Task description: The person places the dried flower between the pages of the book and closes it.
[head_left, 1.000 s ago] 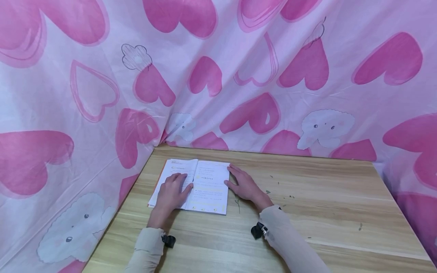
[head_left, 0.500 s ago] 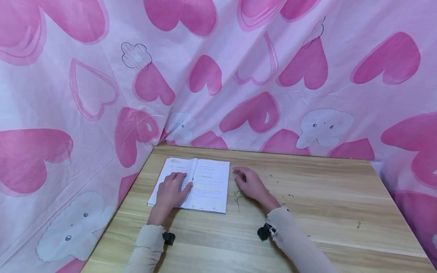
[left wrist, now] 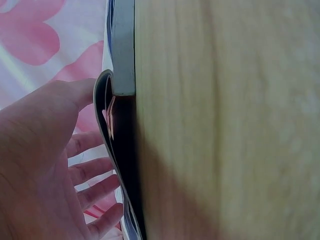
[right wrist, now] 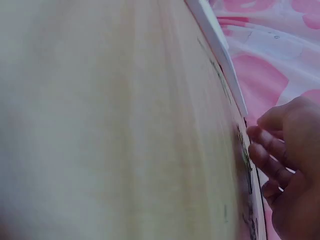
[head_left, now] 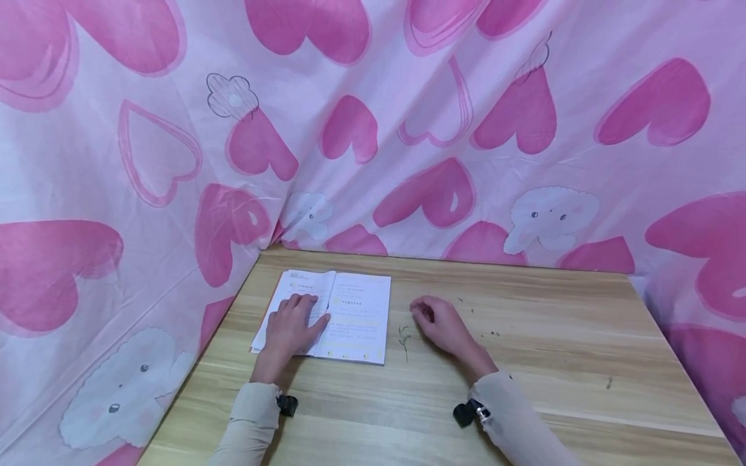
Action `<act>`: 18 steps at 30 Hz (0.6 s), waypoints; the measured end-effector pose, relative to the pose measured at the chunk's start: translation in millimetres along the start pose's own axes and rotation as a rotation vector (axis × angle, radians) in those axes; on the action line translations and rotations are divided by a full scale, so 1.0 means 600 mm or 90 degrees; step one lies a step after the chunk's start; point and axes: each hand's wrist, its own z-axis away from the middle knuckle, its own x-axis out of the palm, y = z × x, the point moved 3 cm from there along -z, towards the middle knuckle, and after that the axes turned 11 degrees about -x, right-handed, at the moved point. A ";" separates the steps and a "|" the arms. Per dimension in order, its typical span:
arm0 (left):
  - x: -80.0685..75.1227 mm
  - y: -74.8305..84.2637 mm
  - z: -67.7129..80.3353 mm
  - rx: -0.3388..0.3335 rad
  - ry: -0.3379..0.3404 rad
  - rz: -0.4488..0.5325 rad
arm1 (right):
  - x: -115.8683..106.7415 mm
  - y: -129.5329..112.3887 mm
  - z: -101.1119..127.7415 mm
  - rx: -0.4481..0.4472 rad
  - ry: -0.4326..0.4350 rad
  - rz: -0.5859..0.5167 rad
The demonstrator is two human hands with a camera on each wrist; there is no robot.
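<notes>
An open book [head_left: 361, 323] with printed white pages lies at the left of the wooden table. My left hand [head_left: 290, 327] rests spread over its left page, thumb near the centre fold. In the left wrist view, the thumb and straight fingers reach over the curved lower edge of the pages [left wrist: 102, 95]. My right hand [head_left: 440, 320] is off the book, to its right, with fingers loosely bent and nothing seen between them. Between that hand and the book lies a thin green sprig [head_left: 405, 340]. Dark plant bits [right wrist: 245, 155] lie right by the fingertips in the right wrist view.
Several small dark scraps [head_left: 494, 333] are scattered on the table [head_left: 559, 362] right of the right hand. A pink heart-print cloth [head_left: 425, 129] hangs along the table's back and left edges. Each wrist carries a small black camera [head_left: 288, 406].
My right hand has left the book's right edge and moved rightward, its fingers bending. The sprig now shows fully beside it. My left hand has stayed on the left page.
</notes>
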 end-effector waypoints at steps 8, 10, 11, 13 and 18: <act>0.001 -0.002 -0.001 -0.003 0.000 0.004 | 0.005 -0.018 0.035 -0.015 -0.062 0.054; 0.001 -0.001 -0.001 -0.004 -0.001 0.007 | 0.003 -0.026 0.040 -0.027 -0.058 0.079; 0.001 -0.001 -0.001 -0.004 -0.002 0.009 | 0.002 -0.030 0.043 -0.032 -0.055 0.092; 0.001 -0.001 -0.001 -0.004 -0.003 0.012 | 0.000 -0.038 0.048 -0.042 -0.056 0.117; 0.002 -0.001 0.000 -0.005 -0.004 0.017 | 0.004 -0.053 0.066 -0.035 -0.105 0.181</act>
